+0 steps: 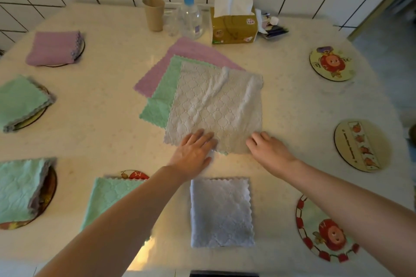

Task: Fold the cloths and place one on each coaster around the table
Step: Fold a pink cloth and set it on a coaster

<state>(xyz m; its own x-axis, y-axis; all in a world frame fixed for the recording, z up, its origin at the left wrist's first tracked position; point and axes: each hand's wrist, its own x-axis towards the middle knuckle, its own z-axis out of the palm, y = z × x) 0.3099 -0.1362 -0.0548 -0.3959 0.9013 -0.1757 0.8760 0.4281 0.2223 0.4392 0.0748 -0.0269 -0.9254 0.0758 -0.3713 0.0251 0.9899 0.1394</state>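
Your left hand (195, 150) lies flat, fingers straight, on the near edge of the grey cloth (216, 105). Your right hand (269, 149) has its fingers curled at the same edge; whether it pinches the cloth, you cannot tell. The grey cloth tops a green cloth (162, 96) and a purple cloth (186, 56), mid-table. A folded grey cloth (221, 211) lies nearer you. Three coasters (332, 64) on the right are bare.

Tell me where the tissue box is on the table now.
In the head view, the tissue box stands at the far edge of the table, near the tiled wall, just right of the clear pump bottle and behind the stack of unfolded cloths.
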